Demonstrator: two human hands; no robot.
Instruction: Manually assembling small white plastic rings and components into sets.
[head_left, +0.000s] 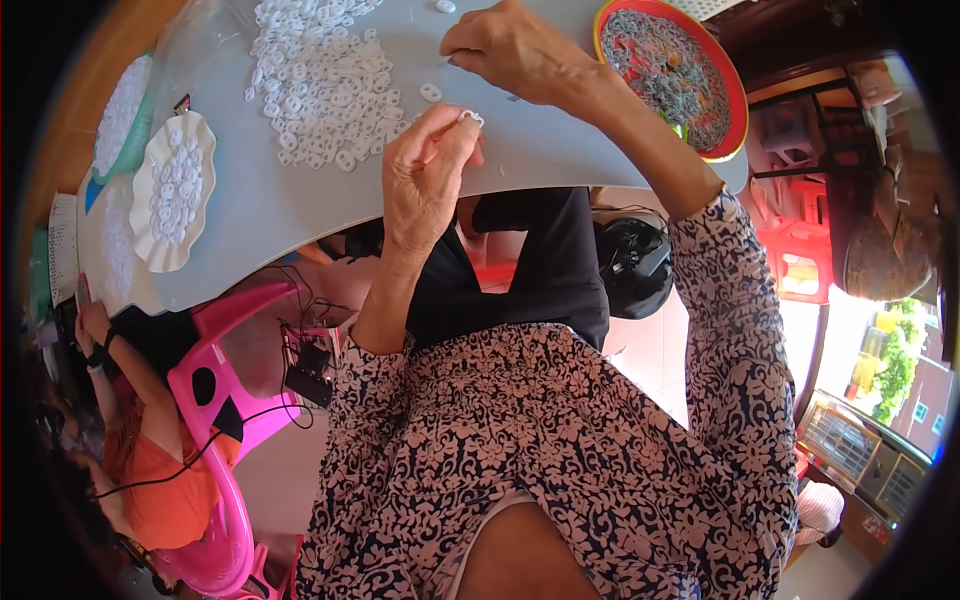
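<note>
Near the table's front edge, my left hand [425, 175] pinches a small white plastic piece with holes [472, 117] between thumb and fingertips. My right hand [515, 52] is above the table, farther off and to the right, its fingers drawn together. Whatever those fingers may hold is hidden. A spread-out pile of small white oval pieces [325, 90] lies to the left of my hands. One loose white oval piece [430, 92] rests between my two hands, and another loose piece [445, 6] lies at the far edge of the view.
At the right stands a red round tray [738, 120] with a yellow rim, full of small grey bits. On the left, a scalloped cream dish [150, 225] holds white pieces, beside a green bowl [135, 150]. A person in orange [185, 480] sits by a pink chair [235, 500].
</note>
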